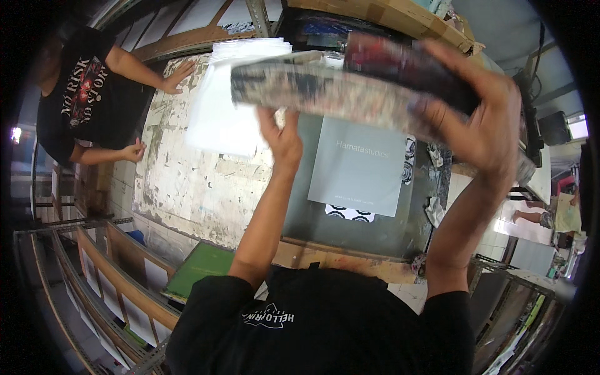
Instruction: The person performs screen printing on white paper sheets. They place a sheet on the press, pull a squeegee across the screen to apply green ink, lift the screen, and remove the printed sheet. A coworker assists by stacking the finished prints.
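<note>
A paint-crusted screen printing frame (312, 90) is raised and tilted over the table, smeared by motion. My left hand (282, 140) grips its near edge toward the left end, with some of the fingers hidden behind it. On the right, my right hand (484, 119) is blurred and closed round a dark, red-stained block (400, 59) that looks like a squeegee, its thumb against the frame's side. Below the frame, a grey sheet (356, 169) with pale print lies flat on the dark tabletop (300, 212). Black-and-white patterned paper (350, 214) sticks out from under the sheet.
Left of the frame lies a stack of white paper (219, 125) on a paint-flaked board (181, 181). A co-worker's hand (180, 76) rests on that board's far edge. Crumpled white tissue (434, 211) sits at the table's right. Racks (119, 275) stand at lower left.
</note>
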